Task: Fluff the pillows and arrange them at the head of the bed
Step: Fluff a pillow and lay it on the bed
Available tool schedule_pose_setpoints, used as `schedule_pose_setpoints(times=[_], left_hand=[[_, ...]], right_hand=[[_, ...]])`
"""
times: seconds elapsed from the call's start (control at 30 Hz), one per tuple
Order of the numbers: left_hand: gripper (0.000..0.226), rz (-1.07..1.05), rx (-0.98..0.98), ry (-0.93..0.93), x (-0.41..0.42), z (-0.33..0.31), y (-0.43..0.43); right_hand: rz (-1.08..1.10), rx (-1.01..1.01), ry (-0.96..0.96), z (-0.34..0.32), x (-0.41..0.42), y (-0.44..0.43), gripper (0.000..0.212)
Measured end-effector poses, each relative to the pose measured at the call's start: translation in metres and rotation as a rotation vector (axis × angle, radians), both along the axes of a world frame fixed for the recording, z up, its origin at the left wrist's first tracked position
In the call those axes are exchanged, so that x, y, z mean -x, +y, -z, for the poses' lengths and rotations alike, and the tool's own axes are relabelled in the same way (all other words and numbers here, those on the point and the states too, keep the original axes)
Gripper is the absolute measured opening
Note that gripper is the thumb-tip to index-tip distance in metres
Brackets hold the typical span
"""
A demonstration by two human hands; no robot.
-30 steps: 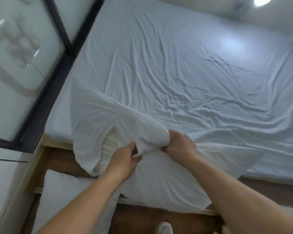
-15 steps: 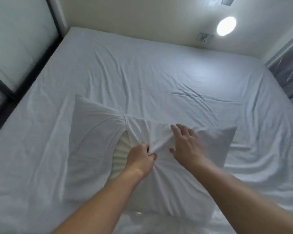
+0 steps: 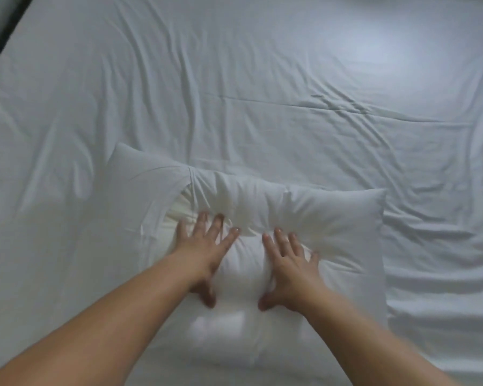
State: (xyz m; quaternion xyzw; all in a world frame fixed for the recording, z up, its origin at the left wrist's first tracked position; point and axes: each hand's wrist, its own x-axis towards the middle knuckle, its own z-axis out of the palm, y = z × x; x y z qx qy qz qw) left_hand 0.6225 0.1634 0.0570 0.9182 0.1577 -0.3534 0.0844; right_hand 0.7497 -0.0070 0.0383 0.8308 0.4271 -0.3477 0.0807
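Where spread, both hands (image 3: pixel 243 260) on pillow (image 3: pixel 332 218)

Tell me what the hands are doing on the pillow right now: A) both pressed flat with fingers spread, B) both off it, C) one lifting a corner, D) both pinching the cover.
A: the left hand and right hand lie open, palms down, on the pillow.

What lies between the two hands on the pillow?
In the head view, only a bulged strip of the pillow lies between the left hand and the right hand.
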Motion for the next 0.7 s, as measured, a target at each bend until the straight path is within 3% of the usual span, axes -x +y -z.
schedule_pose_setpoints(times=[0.1, 0.2, 0.27, 0.37, 0.53, 0.7], left_hand=[[0.113, 0.026, -0.105, -0.081, -0.015, 0.020, -0.004], [0.050, 0.090, -0.134, -0.331, -0.019, 0.040, -0.001], [0.026, -0.039, -0.068, -0.418, -0.016, 0.039, 0.001], [0.022, -0.100, 0.003, -0.412, -0.014, 0.017, 0.003], [0.017, -0.115, -0.011, -0.577, -0.058, -0.058, 0.043], [0.035, -0.188, 0.021, -0.735, -0.121, -0.118, 0.096]], right_hand=[[0.065, -0.013, -0.097, 0.019, 0.011, 0.008, 0.108], [0.117, -0.105, -0.210, 0.033, 0.015, 0.020, 0.047], [0.170, -0.176, -0.232, 0.032, 0.014, 0.022, 0.026], [0.213, -0.314, -0.228, 0.009, 0.007, 0.017, 0.017], [0.318, -0.577, -0.267, -0.069, -0.038, 0.037, 0.014], [0.359, -0.640, -0.351, -0.123, -0.107, 0.090, 0.017]])
